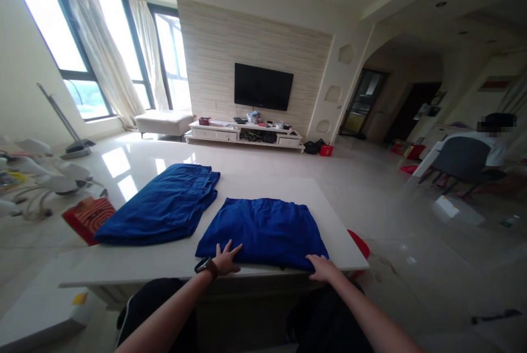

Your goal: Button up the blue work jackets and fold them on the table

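Note:
A folded blue cloth lies flat near the front edge of the white table. My left hand, with a watch on the wrist, rests at the cloth's near left part, fingers spread. At its near right corner is my right hand, the fingers stretched over the edge of the fabric and the thumb lower down. Neither hand is closed on the cloth. Further left on the same table sits a larger folded stack of blue cloth, touched by neither hand.
A red patterned bag stands beyond the table's left side. Part of a red stool shows at the right edge. A person sits on a grey chair far right. A low TV cabinet stands along the back wall.

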Available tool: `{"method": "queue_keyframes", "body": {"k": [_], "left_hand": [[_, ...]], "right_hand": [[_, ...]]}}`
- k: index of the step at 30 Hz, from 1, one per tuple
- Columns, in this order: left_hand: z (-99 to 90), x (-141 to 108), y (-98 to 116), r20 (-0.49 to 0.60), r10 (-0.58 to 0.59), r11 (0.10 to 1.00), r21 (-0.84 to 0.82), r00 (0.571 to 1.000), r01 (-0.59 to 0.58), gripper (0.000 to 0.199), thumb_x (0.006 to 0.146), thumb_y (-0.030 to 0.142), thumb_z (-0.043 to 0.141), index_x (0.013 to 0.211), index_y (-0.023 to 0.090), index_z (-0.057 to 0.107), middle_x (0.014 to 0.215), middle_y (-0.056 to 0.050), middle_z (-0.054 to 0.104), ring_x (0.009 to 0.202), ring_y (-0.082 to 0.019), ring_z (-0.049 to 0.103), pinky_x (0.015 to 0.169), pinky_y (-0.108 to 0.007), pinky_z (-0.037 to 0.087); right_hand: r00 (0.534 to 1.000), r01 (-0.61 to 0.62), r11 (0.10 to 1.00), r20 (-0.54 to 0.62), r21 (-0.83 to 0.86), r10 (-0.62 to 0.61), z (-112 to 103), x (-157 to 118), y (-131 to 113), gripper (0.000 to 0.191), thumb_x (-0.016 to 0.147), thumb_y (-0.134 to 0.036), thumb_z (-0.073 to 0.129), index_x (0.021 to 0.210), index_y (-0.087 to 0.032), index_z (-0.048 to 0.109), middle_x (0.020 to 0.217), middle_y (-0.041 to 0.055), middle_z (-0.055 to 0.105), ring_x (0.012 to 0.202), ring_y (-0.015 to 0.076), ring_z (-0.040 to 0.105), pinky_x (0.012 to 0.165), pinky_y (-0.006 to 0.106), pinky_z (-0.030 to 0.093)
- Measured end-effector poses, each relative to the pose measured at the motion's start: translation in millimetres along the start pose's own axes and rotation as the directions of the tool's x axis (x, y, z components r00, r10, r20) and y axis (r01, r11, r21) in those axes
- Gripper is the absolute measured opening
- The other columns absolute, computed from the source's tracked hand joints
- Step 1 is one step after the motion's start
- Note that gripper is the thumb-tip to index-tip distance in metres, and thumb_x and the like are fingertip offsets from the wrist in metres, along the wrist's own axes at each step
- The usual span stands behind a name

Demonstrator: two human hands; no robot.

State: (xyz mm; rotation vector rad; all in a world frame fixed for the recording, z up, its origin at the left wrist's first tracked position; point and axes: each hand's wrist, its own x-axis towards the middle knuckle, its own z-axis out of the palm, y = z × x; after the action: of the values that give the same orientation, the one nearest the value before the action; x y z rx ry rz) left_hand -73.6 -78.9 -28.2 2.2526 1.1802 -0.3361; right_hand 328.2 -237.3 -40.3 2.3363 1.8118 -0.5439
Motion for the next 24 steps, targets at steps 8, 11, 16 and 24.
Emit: {"method": "queue_keyframes", "body": {"k": [8,11,16,24], "left_hand": [[15.1,30.9,-25.8,-0.046,-0.049,0.999,-0.016,0.998,0.048,0.081,0.090,0.042,0.056,0.164,0.038,0.025,0.175,-0.005,0.011,0.158,-0.046,-0.010,0.112,-0.086,0.006],[7.6,44.8,-37.0,-0.117,-0.102,0.995,-0.029,0.988,0.099,0.072,0.093,0.037,0.053,0.160,0.048,0.031,0.175,0.001,0.006,0.156,-0.052,-0.009,0.102,-0.092,0.016],[-6.5,64.6,-39.2,-0.348,-0.093,0.995,-0.003,0.933,0.098,0.068,0.093,0.018,0.041,0.156,0.043,0.044,0.173,-0.002,0.019,0.159,-0.044,0.002,0.111,-0.087,0.004],[-37.2,50.1,20.6,-0.383,0.140,0.978,-0.088,0.913,-0.187,0.065,0.088,0.027,0.051,0.153,0.034,0.051,0.172,-0.002,0.028,0.159,-0.035,0.020,0.124,-0.066,0.021]], "right_hand": [[0.990,0.086,0.996,0.111,-0.002,-0.085,5.6,19.1,-28.1,0.094,0.082,-0.041,0.068,0.163,-0.046,0.020,0.175,-0.0009,0.010,0.157,0.0447,0.015,0.114,0.065,0.033],[0.976,0.080,0.997,0.203,-0.018,-0.075,-6.6,20.7,-39.5,0.102,0.079,-0.060,0.071,0.165,-0.041,0.020,0.175,0.0056,0.012,0.154,0.0484,0.021,0.117,0.063,0.031],[0.972,0.207,0.978,0.106,0.020,-0.208,-36.0,27.1,-55.5,0.078,0.084,-0.067,0.063,0.155,-0.041,0.044,0.167,0.0056,0.036,0.150,0.0387,0.036,0.120,0.056,0.030],[0.987,0.027,0.998,0.157,0.048,-0.034,24.2,52.7,-71.7,0.084,0.089,-0.077,0.045,0.162,-0.054,0.009,0.174,-0.0113,-0.009,0.157,0.0371,-0.020,0.120,0.071,-0.002]]}}
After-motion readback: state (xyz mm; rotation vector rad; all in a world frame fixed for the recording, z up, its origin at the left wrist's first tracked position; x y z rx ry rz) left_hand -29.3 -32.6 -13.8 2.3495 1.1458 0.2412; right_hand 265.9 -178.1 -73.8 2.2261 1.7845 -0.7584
